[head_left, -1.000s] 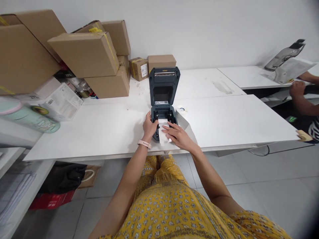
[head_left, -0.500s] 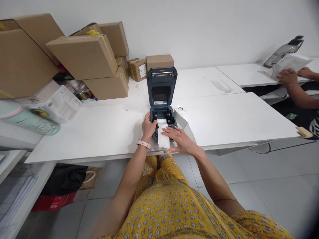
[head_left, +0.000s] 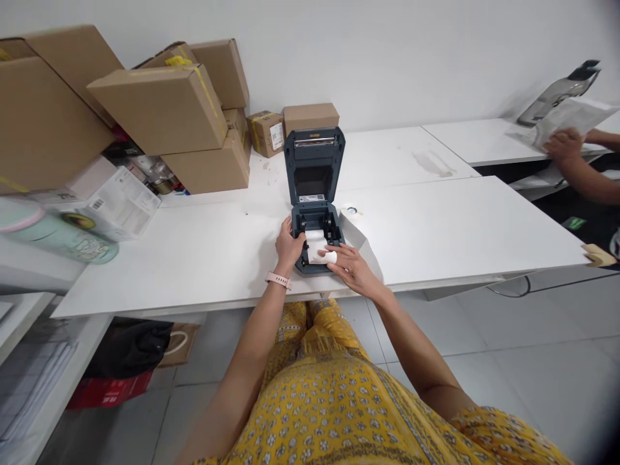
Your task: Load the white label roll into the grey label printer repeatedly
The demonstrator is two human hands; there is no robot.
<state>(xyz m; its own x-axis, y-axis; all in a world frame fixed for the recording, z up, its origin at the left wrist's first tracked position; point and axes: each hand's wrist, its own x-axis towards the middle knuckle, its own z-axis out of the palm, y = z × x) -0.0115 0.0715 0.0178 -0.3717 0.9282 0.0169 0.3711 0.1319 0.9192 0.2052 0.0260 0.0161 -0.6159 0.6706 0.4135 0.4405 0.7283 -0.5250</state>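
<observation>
A dark grey-blue label printer [head_left: 314,170] stands on the white table with its lid raised. White label paper [head_left: 314,245] runs out of its inside toward me, its free end bent up. My left hand [head_left: 289,248] grips the printer's left side, fingers along the outer wall and thumb over the edge by the paper. Bent over the printer's front right, my right hand [head_left: 356,270] pinches the paper's end between thumb and fingers. A loose pale backing strip [head_left: 358,236] lies by the printer's right side.
Cardboard boxes [head_left: 159,113] are stacked at the back left, near a mint bottle [head_left: 61,232]. Small boxes [head_left: 311,116] stand behind the printer. At far right a co-worker's hands [head_left: 564,142] hold a pale packet beside a grey bottle [head_left: 557,97]. The table's front edge runs before me.
My right hand has gone from lying flat over the paper to pinching its end, which is now lifted and curled back. My left hand stays on the printer.
</observation>
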